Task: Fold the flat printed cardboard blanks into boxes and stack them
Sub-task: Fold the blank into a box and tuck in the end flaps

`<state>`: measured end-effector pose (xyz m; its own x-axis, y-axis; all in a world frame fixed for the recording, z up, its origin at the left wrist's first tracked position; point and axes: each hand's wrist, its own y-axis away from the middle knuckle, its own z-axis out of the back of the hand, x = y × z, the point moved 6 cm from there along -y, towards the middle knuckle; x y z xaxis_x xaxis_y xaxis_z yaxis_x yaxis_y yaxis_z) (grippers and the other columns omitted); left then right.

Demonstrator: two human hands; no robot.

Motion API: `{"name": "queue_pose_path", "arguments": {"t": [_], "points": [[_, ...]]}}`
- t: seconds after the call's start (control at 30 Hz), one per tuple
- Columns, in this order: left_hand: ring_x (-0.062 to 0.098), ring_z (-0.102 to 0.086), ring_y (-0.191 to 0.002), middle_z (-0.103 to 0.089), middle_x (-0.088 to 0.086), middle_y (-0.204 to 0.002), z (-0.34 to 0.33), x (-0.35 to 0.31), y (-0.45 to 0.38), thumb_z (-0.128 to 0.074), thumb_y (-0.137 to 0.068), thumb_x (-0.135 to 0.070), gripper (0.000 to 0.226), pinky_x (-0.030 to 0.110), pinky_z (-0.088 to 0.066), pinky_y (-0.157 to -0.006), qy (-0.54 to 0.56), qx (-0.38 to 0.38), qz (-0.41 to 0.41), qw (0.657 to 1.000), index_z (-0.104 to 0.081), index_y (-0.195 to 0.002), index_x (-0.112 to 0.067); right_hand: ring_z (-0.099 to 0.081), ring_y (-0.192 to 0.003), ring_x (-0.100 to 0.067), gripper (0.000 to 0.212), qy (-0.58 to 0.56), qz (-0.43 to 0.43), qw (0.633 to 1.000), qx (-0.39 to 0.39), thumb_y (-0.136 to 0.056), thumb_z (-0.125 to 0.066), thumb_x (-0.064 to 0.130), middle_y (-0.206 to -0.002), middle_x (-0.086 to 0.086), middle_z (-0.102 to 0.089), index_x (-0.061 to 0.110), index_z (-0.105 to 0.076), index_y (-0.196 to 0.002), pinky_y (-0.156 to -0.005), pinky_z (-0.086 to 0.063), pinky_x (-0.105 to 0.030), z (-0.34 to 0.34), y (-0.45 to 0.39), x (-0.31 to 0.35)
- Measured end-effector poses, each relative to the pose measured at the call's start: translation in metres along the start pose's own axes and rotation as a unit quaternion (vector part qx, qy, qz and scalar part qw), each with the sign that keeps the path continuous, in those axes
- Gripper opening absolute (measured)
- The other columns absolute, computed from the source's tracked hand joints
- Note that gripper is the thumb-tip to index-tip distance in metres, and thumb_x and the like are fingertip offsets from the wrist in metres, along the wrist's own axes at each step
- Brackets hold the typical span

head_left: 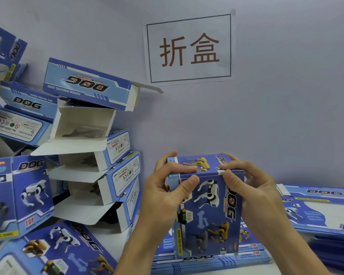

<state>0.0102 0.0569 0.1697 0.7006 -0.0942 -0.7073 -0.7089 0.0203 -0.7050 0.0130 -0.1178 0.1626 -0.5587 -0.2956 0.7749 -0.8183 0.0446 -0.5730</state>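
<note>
Step in hand looks like closing the top flap on a box (207, 205) that's already erected. Box stands upright at 6 o'clock of the view, bottom end on or just above the flat blanks (211, 259) — can't tell which.

Left hand (163, 195): fingers curled over the top panel, thumb pressed on the front face just under the top edge, gripping the box. Right hand (252, 187): fingers curled at the top right corner, pinching the flap seam down.

Next move, my read: seat the tuck tab fully along the top front edge, then carry the box to the stack of finished boxes (87, 139) at 9–10 o'clock.

Edges/room:
- Stack is untidy, several boxes with open ends and loose flaps sticking out toward 3 o'clock; one at the top tilts. Easy to snag or topple.
- Second pile of blanks (322, 211) at 3–4 o'clock, near the right wrist.
- Wall with a printed sign (189, 50) at 12 o'clock; free air above the box for lifting.
- More folded boxes (28, 195) at 8 o'clock crowd the low left.
</note>
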Motion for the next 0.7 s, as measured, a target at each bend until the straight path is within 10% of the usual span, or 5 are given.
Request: {"name": "queue_pose_path", "arguments": {"t": [0.27,0.7], "points": [[0.015,-0.055,-0.128,-0.065,-0.018,-0.111,-0.001,0.002,-0.001,-0.063,-0.077,-0.055,0.034,0.056,-0.055,-0.088,0.0,-0.073,0.003,0.997,-0.073,-0.072,-0.023,-0.075,-0.086,-0.022,0.025,0.047,0.039,0.998,0.026,-0.073,-0.081,0.039,-0.104,0.015,-0.073,0.024,-0.068,-0.088,-0.056,-0.06,-0.033,-0.007,0.004,0.002],[0.024,-0.076,-0.084,-0.074,-0.003,-0.095,-0.005,0.01,0.0,-0.053,-0.099,-0.018,0.021,0.033,-0.06,-0.055,0.07,-0.044,0.088,0.993,-0.06,-0.092,-0.036,-0.068,-0.112,-0.027,0.05,-0.011,-0.002,0.999,0.045,-0.037,-0.098,0.05,-0.138,0.012,-0.059,0.021,-0.076,-0.072,-0.068,-0.061,-0.041,-0.003,-0.001,-0.006]]}}
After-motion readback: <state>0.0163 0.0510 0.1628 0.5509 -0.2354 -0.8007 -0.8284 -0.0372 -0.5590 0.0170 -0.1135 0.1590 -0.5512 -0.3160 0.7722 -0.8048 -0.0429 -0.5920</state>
